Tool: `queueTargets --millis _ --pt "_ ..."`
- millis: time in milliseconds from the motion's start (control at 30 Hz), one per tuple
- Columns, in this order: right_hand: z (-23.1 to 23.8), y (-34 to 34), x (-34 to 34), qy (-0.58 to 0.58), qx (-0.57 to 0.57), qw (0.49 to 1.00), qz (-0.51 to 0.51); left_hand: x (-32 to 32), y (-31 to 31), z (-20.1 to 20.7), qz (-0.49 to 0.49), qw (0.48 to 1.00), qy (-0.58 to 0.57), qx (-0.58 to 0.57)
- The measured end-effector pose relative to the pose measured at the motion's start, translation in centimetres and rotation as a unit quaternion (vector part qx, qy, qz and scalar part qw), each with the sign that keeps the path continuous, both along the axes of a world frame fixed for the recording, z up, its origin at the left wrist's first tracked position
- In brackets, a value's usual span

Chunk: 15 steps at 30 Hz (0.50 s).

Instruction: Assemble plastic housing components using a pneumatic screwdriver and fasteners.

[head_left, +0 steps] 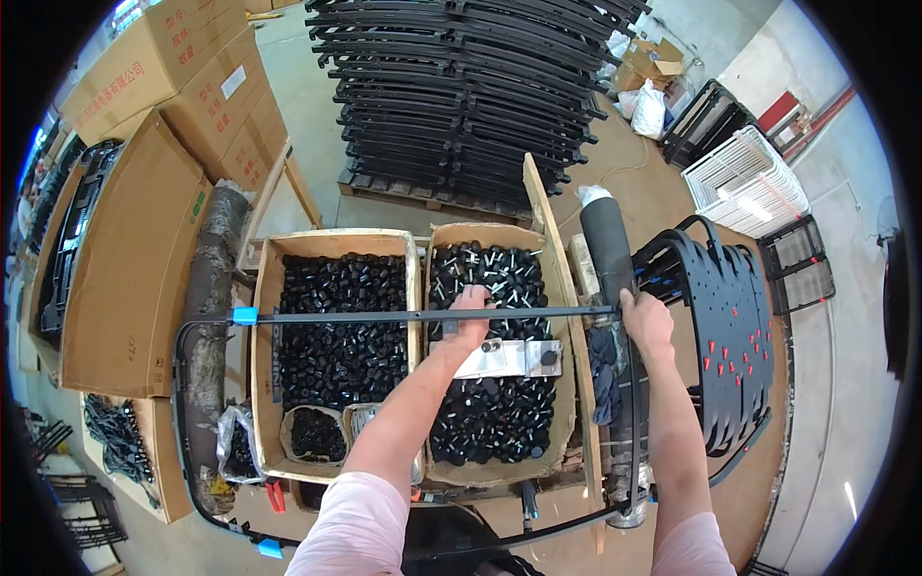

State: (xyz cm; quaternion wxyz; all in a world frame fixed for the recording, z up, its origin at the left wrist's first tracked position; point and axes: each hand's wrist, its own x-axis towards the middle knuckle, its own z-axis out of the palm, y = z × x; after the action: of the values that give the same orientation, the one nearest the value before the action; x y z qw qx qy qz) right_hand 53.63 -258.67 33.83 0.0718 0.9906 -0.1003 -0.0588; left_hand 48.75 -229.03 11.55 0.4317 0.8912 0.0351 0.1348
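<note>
A large black tubular metal frame (365, 317) with rounded corners lies across two wooden bins in front of me. My right hand (645, 322) is closed around the frame at its far right corner. My left hand (469, 317) is at the frame's far bar, over the right bin (420, 403), and the bar crosses in front of it. Its fingers are curled down, and what they hold is hidden. Below them are black round-headed screw feet (495, 413) with silver studs. A white and silver strip (514, 358) with a black knob on it spans this bin.
Black plastic caps (336, 326) fill the left bin. Blue tape (246, 316) wraps the frame's left side. A padded roller (607, 240) stands right, beside black panels with red clips (735, 355). Stacked black frames (461, 96) rise behind; cardboard boxes (182, 86) stand far left.
</note>
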Motion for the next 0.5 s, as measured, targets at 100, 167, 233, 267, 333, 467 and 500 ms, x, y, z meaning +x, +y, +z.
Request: queueTargets --millis 100,167,233,267,333,467,500 --pt "0.7 2.4 -5.7 -0.053 0.236 0.965 0.103 -4.6 -0.1 2.0 0.032 0.993 0.072 -0.083" --pt "-0.4 5.2 -10.3 -0.019 0.335 0.924 0.182 -7.9 -0.2 3.9 0.009 0.969 0.156 -0.192" --pt "-1.7 8.2 -13.6 0.029 0.386 0.891 0.237 -11.7 -1.2 6.3 0.027 0.848 0.217 -0.483" --pt "-2.2 9.5 -14.8 0.050 0.407 0.878 0.246 -13.5 -1.6 7.4 0.030 0.768 0.214 -0.603" --pt "-3.1 11.5 -16.5 0.071 0.445 0.851 0.271 -16.9 -1.9 9.4 0.023 0.692 0.178 -0.699" --pt "-3.7 13.2 -17.6 0.144 0.456 0.831 0.286 -21.7 0.0 12.7 0.019 0.658 0.127 -0.742" --pt "-4.1 13.9 -18.0 0.141 0.488 0.812 0.288 -22.5 0.6 13.4 0.025 0.659 0.116 -0.742"
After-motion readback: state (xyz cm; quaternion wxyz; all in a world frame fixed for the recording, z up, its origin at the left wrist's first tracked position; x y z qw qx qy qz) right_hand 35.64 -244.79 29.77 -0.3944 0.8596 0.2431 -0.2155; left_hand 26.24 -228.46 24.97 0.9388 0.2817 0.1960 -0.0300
